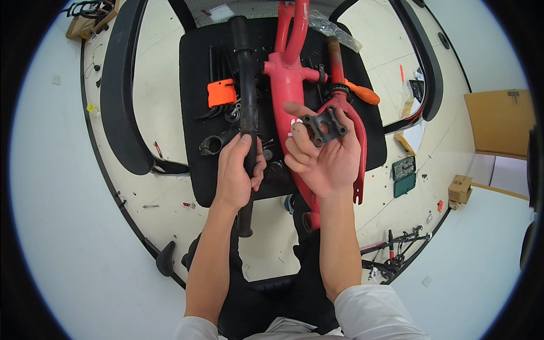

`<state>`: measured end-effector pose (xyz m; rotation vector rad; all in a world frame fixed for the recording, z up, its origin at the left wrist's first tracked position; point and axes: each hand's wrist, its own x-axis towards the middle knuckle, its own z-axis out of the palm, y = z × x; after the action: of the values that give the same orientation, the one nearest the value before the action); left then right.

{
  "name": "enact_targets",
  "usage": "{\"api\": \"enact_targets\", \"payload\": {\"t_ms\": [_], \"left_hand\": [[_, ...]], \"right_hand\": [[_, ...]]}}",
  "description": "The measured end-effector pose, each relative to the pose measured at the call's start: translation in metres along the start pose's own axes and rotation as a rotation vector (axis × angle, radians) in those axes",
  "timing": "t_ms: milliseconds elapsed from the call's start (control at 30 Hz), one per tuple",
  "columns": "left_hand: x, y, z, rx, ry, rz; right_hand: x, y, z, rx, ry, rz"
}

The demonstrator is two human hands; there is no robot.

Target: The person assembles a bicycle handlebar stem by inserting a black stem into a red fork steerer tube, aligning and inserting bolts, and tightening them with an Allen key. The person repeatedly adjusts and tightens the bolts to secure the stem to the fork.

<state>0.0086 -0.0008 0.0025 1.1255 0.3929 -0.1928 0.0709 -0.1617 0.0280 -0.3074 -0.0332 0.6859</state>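
"Where did the black bar (247,85) lie in the left hand (233,170)?"

"It ran through the grasp, left of the frame's centre. The thumb lay on its upper face, and the other fingers curled round beneath it, their tips showing along its right side. Its lower end stuck out below the hand."

"And the right hand (331,162)?"

"Just right of centre, palm up, it held a small black plate (321,135) with holes at the corners. The thumb was at the plate's right edge, the fingers to its left."

"Were they spread?"

"No, drawn in narrowly around it."

"What lay nearby?"

"A pinkish-red bicycle frame (288,85) on the black chair seat (195,68), upper centre, and an orange tool holder (221,92) left of the bar."
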Motion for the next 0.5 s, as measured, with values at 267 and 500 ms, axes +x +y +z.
{"api": "enact_targets", "payload": {"t_ms": [267, 500], "left_hand": [[-0.003, 0.002, 0.003, 0.040, 0.031, -0.024], [-0.007, 0.006, 0.006, 0.237, 0.070, 0.092]], "right_hand": [[0.006, 0.011, 0.017, -0.821, 0.504, -0.105], [0.008, 0.020, 0.007, -1.173, 0.470, -0.211]]}}
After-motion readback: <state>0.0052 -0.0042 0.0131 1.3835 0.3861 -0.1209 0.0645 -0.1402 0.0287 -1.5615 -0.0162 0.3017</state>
